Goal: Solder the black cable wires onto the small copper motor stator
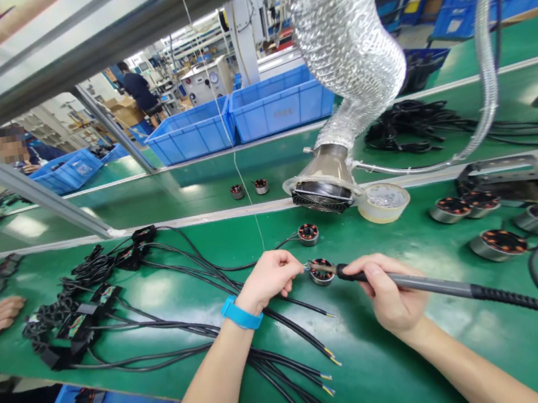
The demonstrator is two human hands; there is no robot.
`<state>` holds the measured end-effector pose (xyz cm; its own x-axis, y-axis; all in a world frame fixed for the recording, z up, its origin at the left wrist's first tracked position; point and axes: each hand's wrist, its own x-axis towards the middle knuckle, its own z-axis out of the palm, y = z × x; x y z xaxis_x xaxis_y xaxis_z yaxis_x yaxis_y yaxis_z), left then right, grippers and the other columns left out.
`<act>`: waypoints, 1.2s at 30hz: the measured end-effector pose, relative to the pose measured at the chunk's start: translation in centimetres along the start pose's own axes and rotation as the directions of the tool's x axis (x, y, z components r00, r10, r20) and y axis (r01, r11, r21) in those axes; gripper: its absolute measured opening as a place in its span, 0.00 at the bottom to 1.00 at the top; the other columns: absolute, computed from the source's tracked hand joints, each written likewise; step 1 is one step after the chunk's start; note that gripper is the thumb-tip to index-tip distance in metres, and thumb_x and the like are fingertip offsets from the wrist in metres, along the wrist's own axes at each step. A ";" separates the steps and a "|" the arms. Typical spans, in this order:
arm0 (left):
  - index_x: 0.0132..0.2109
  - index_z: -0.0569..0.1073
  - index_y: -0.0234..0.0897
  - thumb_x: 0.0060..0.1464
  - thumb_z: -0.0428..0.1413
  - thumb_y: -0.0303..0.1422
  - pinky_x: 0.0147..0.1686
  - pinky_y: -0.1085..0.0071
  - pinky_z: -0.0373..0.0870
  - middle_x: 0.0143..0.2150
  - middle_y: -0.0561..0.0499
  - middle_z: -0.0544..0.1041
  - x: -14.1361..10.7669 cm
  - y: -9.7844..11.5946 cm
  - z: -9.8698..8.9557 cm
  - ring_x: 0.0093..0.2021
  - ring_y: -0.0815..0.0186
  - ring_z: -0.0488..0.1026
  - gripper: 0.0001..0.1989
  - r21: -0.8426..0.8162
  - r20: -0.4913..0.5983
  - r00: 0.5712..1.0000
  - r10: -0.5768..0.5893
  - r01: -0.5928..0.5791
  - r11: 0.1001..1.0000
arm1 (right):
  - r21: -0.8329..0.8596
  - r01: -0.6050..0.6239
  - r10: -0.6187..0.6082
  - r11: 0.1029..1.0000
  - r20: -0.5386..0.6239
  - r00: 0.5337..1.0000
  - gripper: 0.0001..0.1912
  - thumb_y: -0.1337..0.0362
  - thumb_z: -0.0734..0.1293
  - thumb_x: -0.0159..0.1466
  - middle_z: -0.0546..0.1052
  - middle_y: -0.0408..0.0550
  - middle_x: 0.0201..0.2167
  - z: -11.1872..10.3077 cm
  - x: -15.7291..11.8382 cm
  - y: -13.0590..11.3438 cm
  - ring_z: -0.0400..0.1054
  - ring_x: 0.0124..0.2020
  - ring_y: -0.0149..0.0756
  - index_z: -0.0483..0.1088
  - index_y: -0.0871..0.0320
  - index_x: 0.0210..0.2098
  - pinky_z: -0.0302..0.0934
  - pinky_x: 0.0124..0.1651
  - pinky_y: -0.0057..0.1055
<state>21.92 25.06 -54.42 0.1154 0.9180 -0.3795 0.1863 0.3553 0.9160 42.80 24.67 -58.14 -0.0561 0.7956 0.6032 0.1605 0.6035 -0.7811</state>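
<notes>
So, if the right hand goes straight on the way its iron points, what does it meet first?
The right hand points the iron leftwards; its tip is already at the small motor, so it would likely meet that first, then the left hand.

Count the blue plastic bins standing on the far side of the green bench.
3: two big blue bins side by side at centre, a third left near a seated person. More may be hidden behind.

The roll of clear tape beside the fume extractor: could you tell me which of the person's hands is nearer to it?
Right. The right hand, holding the soldering iron, lies just below the tape roll; the left hand is farther off, to its lower left.
</notes>
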 end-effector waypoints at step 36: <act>0.39 0.78 0.36 0.60 0.50 0.33 0.41 0.72 0.68 0.38 0.47 0.80 5.6 4.4 -14.3 0.40 0.63 0.76 0.11 0.691 -0.634 0.669 0.388 0.264 0.673 | -0.180 0.264 -0.249 0.947 0.102 0.963 0.21 0.73 0.61 0.67 0.66 0.50 0.44 3.4 1.8 -1.0 0.69 0.38 0.30 0.66 0.53 0.58 0.67 0.43 0.26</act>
<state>9.38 34.26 -50.67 -0.4694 0.8636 0.1842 0.8298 0.3600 0.4264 39.23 25.73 -56.81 -0.1948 0.6212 0.7591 0.3149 0.7725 -0.5514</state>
